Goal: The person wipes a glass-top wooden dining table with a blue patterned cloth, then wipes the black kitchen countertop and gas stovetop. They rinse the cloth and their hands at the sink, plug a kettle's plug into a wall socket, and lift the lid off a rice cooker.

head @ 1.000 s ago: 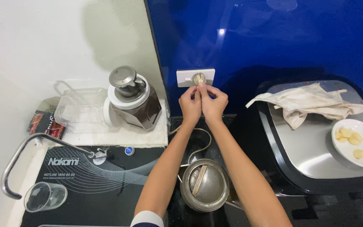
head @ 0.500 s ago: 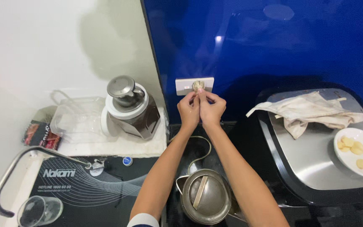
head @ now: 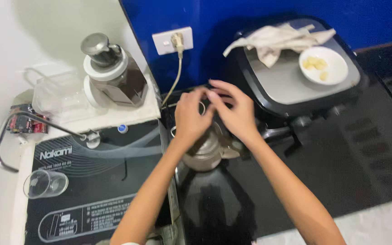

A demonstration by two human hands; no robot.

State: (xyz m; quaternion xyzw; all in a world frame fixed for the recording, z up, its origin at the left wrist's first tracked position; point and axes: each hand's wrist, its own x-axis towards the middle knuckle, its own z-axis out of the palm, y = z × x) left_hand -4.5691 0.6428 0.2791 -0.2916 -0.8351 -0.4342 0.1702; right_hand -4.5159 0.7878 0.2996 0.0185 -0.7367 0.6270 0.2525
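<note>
Both hands hover close together over the steel kettle (head: pixel 203 152), fingers loosely spread and nearly meeting. The left hand (head: pixel 190 116) sits above the kettle's lid; the right hand (head: pixel 237 111) is just beside it, fingers curled; whether either grips anything is blurred. The kettle stands on the dark tabletop (head: pixel 323 168), upright, its long axis vertical; which way its spout points I cannot tell. At far left is a blender (head: pixel 111 72), then the white wall socket (head: pixel 172 40) with a plug and cord (head: pixel 174 75) hanging toward the kettle. Half a second ago both hands were pinched at that plug; now they have dropped near the kettle. Right stands a cloth-topped appliance (head: pixel 291 81) bearing a white bowl (head: pixel 323 66).
</note>
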